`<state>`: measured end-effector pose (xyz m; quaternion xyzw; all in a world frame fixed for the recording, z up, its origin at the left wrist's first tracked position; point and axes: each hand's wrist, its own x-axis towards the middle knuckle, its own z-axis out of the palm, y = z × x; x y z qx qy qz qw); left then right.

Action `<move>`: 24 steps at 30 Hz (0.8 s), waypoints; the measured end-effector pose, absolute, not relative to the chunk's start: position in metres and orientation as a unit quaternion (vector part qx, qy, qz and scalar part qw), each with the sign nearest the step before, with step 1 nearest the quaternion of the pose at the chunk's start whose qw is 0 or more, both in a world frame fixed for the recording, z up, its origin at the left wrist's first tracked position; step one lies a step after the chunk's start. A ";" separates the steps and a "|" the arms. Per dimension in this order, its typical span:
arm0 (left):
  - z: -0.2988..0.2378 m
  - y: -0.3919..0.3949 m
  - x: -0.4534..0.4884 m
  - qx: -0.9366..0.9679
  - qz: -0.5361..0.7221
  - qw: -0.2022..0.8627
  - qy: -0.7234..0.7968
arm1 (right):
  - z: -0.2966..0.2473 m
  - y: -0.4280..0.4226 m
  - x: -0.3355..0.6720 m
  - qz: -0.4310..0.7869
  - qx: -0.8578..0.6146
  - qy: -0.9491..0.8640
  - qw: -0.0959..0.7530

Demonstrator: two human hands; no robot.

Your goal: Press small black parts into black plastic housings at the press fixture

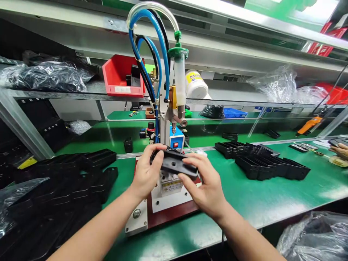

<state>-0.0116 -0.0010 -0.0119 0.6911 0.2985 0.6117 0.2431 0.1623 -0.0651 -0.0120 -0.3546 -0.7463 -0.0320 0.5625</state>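
Note:
Between my two hands is a black plastic housing (174, 164), long and narrow, with a small round hole in the face turned toward me. My left hand (148, 168) grips its left end, thumb on the near face. At the right end, my right hand (205, 181) pinches it between thumb and fingers. The housing is held in front of a bench-top dispensing machine (164, 108), just above its metal fixture (171, 187). A clear syringe barrel with a green cap (179, 76) hangs over it, its nozzle (174, 128) above and behind the housing.
Black housings (89, 188) pile up on the left; more stand in rows (266, 165) on the green bench (244, 197) at right. A red bin (123, 78) and white tub (196, 85) sit on the shelf. At the far right edge, another person's hand (339, 149) shows.

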 end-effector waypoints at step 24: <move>-0.017 0.079 0.008 0.679 0.630 0.319 0.202 | -0.020 -0.006 0.145 -0.098 -0.278 -0.699 0.652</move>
